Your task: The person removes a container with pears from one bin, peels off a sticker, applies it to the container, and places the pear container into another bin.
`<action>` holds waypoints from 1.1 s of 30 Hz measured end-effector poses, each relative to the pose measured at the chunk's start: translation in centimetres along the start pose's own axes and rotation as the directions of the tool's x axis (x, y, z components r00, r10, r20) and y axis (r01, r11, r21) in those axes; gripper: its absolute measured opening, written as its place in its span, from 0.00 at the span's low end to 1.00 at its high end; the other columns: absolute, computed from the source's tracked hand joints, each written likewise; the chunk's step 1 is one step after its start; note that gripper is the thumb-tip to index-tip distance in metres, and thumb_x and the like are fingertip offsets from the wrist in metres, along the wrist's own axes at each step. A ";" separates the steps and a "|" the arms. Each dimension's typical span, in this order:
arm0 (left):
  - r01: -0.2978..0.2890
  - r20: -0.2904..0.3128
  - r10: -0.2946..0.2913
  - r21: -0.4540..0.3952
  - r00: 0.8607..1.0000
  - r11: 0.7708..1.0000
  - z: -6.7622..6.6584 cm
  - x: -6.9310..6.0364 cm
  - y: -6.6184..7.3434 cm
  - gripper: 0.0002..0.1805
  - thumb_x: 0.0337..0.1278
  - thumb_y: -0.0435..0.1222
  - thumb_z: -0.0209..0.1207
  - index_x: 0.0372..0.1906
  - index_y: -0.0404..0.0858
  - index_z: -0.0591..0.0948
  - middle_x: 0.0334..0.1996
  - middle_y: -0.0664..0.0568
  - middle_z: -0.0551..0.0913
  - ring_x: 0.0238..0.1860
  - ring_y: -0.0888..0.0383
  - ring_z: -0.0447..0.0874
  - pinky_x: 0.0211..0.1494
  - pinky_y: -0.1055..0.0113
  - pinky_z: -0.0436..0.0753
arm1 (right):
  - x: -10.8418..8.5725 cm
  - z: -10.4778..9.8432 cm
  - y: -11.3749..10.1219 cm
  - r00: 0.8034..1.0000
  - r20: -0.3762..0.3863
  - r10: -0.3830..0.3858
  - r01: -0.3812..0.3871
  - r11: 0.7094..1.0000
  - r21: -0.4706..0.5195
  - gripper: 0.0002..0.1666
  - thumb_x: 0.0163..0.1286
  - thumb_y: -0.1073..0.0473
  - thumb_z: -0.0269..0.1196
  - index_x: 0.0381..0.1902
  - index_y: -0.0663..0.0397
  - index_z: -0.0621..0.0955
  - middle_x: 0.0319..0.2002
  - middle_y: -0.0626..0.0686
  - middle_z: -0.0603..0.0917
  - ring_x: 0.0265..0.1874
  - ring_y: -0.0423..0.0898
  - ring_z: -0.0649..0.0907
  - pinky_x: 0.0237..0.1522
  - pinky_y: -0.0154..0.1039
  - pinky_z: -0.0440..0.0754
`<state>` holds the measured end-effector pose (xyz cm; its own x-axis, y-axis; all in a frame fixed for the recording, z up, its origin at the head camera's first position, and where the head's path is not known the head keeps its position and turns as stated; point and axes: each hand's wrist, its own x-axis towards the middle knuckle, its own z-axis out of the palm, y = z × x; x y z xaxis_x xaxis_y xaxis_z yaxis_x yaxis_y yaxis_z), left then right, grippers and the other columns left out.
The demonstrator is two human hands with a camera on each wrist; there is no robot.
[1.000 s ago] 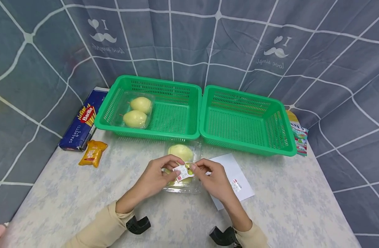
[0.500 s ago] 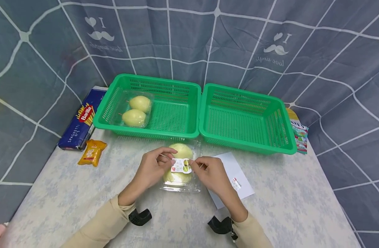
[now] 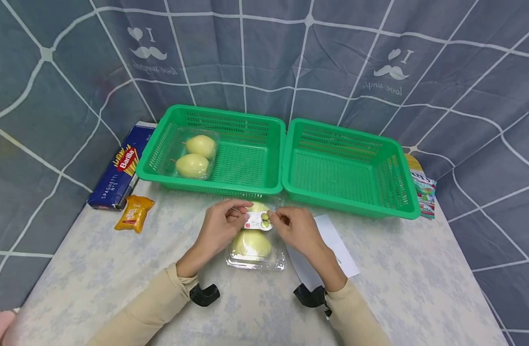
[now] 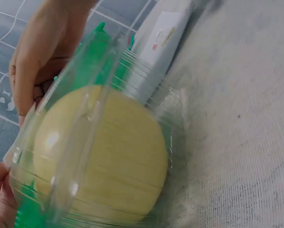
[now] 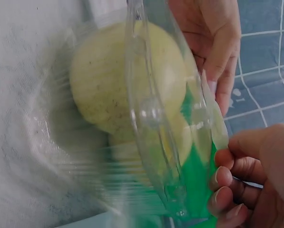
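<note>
A small white label (image 3: 258, 220) with green pictures and a red mark is pinched at its left end by my left hand (image 3: 221, 225) and at its right end by my right hand (image 3: 300, 231). It lies over a clear plastic clamshell box (image 3: 235, 262), between two pale yellow-green pears (image 3: 252, 243); the far pear is partly hidden by the label and fingers. In the right wrist view, the label (image 5: 218, 121) stands at the lid's outer face, fingertips at both ends. Whether it sticks to the lid, I cannot tell. The near pear (image 4: 103, 156) fills much of the left wrist view.
Behind stand two green baskets; the left basket (image 3: 251, 187) holds another clear box with two pears (image 3: 192, 166), beside the right basket (image 3: 350, 207). White paper (image 3: 329, 238) lies under my right forearm. Spaghetti box (image 3: 119, 173), orange packet (image 3: 134, 213) and candy bag (image 3: 424, 192) flank them.
Both hands have carried the label away from me, from over the near pear to the middle of the box lid. It has turned from tilted to nearly level.
</note>
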<state>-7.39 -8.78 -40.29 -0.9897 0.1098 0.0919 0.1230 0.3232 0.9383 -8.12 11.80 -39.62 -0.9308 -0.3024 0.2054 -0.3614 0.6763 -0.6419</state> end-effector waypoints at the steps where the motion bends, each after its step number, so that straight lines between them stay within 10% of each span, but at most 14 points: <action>1: -0.004 0.001 0.004 0.004 1.000 1.000 0.1 0.0 -0.1 0.12 0.58 0.23 0.63 0.46 0.32 0.87 0.36 0.41 0.86 0.34 0.60 0.84 0.36 0.77 0.84 | 0.0 0.0 0.1 1.000 0.008 -0.003 0.003 1.000 -0.005 0.26 0.71 0.57 0.63 0.11 0.48 0.71 0.12 0.41 0.64 0.14 0.34 0.62 0.18 0.27 0.56; 22: -0.156 -0.013 0.166 0.285 0.986 0.946 0.4 -0.1 -0.2 0.13 0.54 0.22 0.62 0.41 0.39 0.87 0.29 0.51 0.85 0.32 0.60 0.77 0.38 0.69 0.73 | -0.6 0.9 0.0 0.995 -0.030 -0.098 0.088 0.968 -0.234 0.28 0.68 0.58 0.64 0.09 0.46 0.67 0.13 0.42 0.65 0.14 0.35 0.63 0.17 0.28 0.56; 33: -0.179 -0.007 0.194 0.358 0.981 0.916 0.8 0.1 -0.6 0.13 0.53 0.24 0.64 0.42 0.39 0.87 0.29 0.51 0.83 0.33 0.57 0.77 0.39 0.66 0.74 | -0.5 0.6 -0.6 0.997 0.008 0.079 -0.075 0.962 -0.263 0.30 0.69 0.53 0.65 0.09 0.46 0.67 0.12 0.42 0.65 0.14 0.38 0.65 0.15 0.32 0.58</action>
<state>-7.46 -8.24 -41.10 -0.9475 0.1643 0.2744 0.3160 0.6133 0.7239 -7.37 11.14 -39.74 -0.9561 -0.2530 0.1479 -0.2927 0.8497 -0.4386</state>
